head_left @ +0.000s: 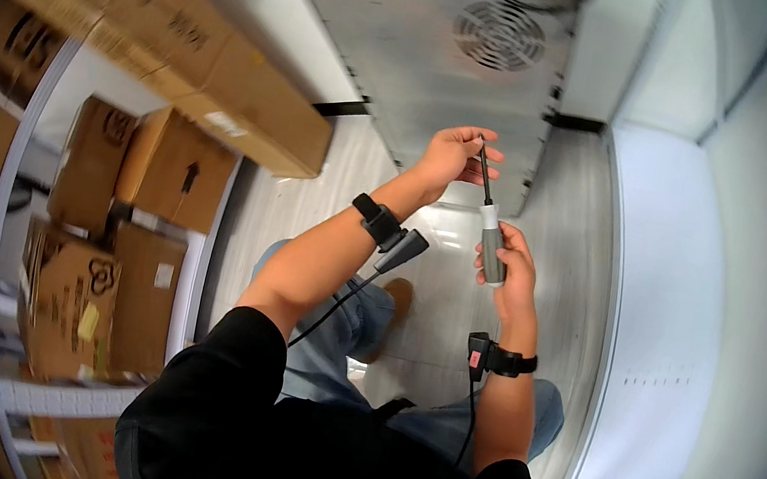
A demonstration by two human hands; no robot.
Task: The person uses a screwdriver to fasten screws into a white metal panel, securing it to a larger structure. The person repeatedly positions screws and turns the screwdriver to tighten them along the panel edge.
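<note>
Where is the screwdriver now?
In the head view, the screwdriver is right of centre: the right hand holds its handle, and its shaft reaches up to the left hand.

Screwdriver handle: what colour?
The screwdriver handle is grey, with a white collar next to the dark shaft; best seen in the head view.

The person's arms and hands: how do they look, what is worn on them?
The left hand and right hand are gloveless. The sleeves are short and black. Each wrist has a black strap with a dark module and thin black cable; the left module is wedge-shaped, the right one boxy with a small pink label.
</note>
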